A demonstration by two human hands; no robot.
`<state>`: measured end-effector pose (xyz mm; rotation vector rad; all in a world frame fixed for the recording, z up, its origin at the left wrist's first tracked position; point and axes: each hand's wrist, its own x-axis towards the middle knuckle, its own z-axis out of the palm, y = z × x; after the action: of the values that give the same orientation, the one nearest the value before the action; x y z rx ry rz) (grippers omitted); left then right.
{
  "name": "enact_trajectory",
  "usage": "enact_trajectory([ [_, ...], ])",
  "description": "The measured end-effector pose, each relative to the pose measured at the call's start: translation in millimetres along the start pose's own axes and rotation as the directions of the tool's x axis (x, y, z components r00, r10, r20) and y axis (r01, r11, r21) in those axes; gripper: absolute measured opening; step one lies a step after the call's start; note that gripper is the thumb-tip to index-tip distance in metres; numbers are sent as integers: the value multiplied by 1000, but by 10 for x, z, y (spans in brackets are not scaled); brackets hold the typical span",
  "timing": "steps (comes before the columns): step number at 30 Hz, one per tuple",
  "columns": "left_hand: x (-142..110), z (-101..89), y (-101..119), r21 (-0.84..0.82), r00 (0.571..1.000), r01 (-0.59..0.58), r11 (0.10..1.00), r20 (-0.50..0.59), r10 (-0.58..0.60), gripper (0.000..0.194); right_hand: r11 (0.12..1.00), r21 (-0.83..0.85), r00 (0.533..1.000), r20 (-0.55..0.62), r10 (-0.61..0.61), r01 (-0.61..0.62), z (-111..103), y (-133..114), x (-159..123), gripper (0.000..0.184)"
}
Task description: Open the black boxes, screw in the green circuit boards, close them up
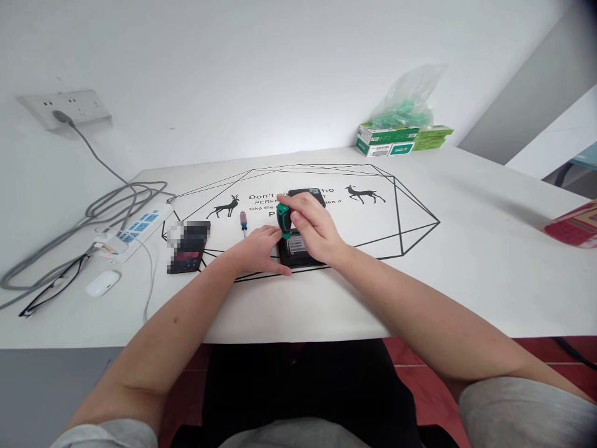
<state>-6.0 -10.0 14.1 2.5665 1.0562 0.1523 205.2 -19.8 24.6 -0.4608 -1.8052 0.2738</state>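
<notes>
A black flat device (298, 252) lies on the white table (466, 261) in the middle of a printed deer design. My right hand (313, 227) is closed round the green handle of a screwdriver (283, 219), which stands upright with its tip down on the device. My left hand (258, 250) rests on the table against the device's left edge, fingers curled along it. A small red-and-blue screwdriver (243, 221) lies loose just left of the hands.
A black phone-like device (189, 251) lies at the left, with a white power strip (135, 230), grey cables, a white mouse (102, 283) and glasses (51, 292) beyond. Green boxes with a plastic bag (401, 134) stand at the back. A red box (576, 225) sits at the right edge.
</notes>
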Motion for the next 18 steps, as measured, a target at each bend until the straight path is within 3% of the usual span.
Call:
enact_trajectory([
  [5,-7,-10,-2,26,999,19,999,39,-20,115,990,88,992,-58,116,-111,-1,14,13,20],
  [8,-21,-15,-7,22,997,37,999,68,-39,124,952,226,973,-53,224,-207,33,12,-4,29],
  [11,-32,-15,-18,16,997,22,1000,79,-23,127,931,253,962,-13,274,-262,64,-6,-29,36],
  [18,-41,6,-59,31,997,31,999,74,-34,124,991,79,993,-54,109,-105,3,-63,0,25],
])
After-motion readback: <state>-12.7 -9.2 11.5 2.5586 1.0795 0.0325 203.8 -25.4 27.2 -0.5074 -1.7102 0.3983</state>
